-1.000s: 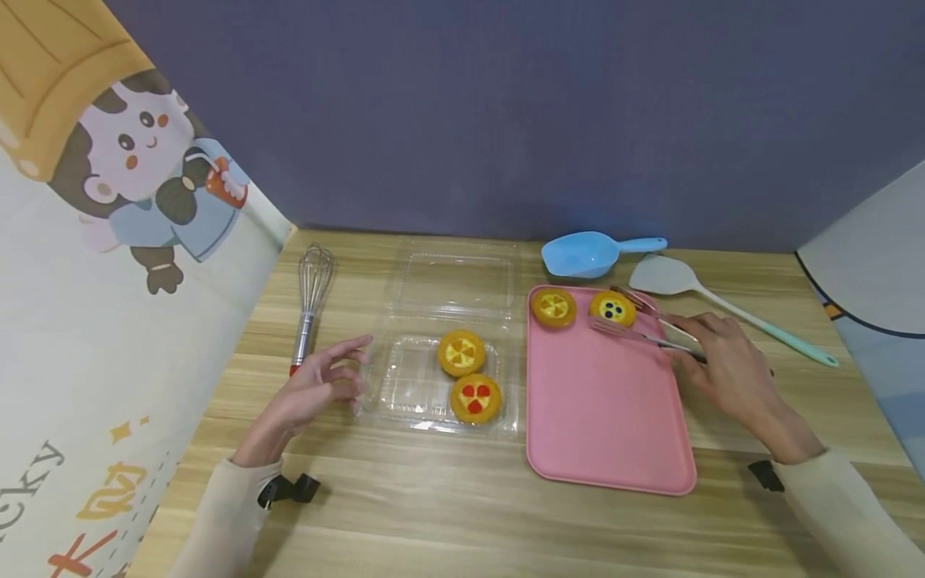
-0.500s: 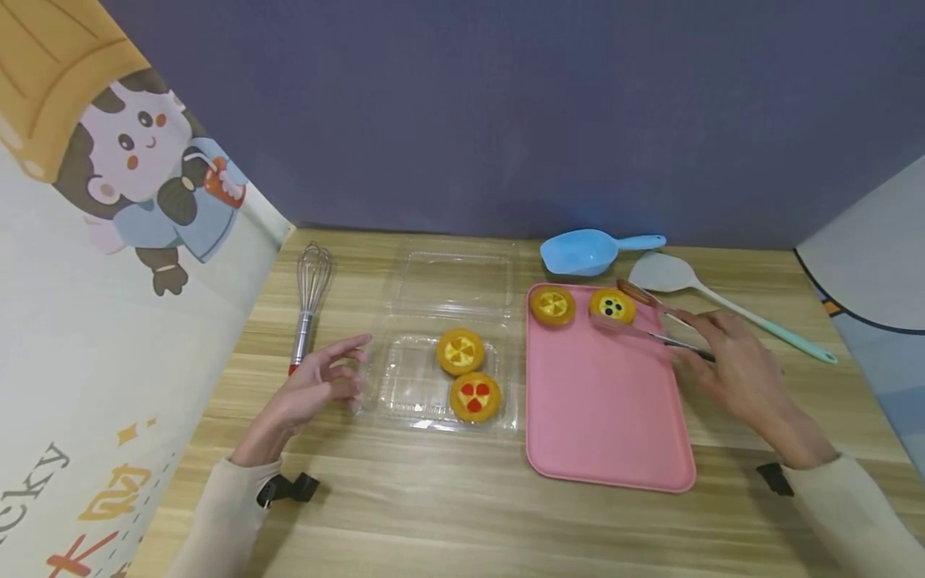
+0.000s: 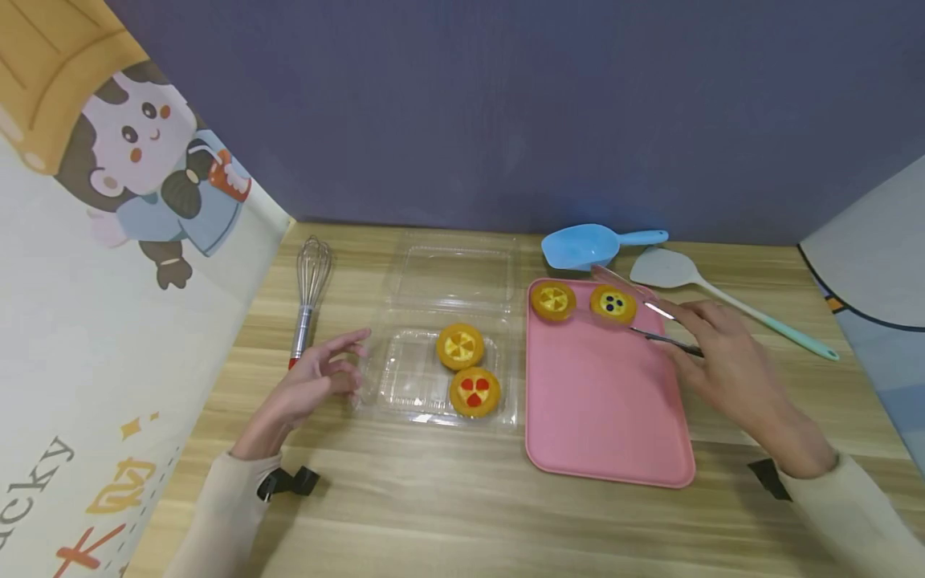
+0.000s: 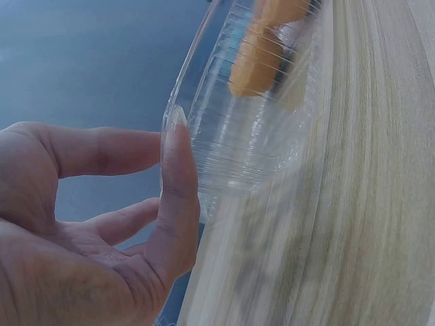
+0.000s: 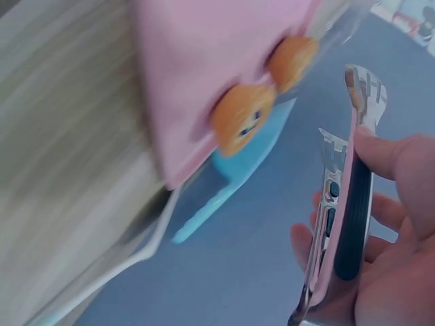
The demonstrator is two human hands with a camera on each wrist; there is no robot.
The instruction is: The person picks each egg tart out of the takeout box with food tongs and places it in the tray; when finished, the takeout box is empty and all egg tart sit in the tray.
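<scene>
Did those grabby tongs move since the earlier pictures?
Yes. In the head view, the tongs shifted, tips going leftward relative to the pink tray; one now shows by the blue scoop.

A wood-grain table (image 3: 433, 514) meets a plain dark-blue partition (image 3: 506, 112) at its back. At the left, a balloon whisk (image 3: 303, 325) lies lengthwise, wire loops toward the partition, its silver handle ending in red. On the right side, near the partition, a light-blue scoop (image 3: 581, 247) lies with its handle pointing right; just beside that handle is the pale head of a turner (image 3: 665, 268), whose long shaft slants off to a mint-green grip. The white left wall panel (image 3: 43, 281) bears a cartoon figure (image 3: 148, 136) in a tall orange hat, holding a red cup, with grey, yellow and red lettering (image 3: 119, 486) below.
</scene>
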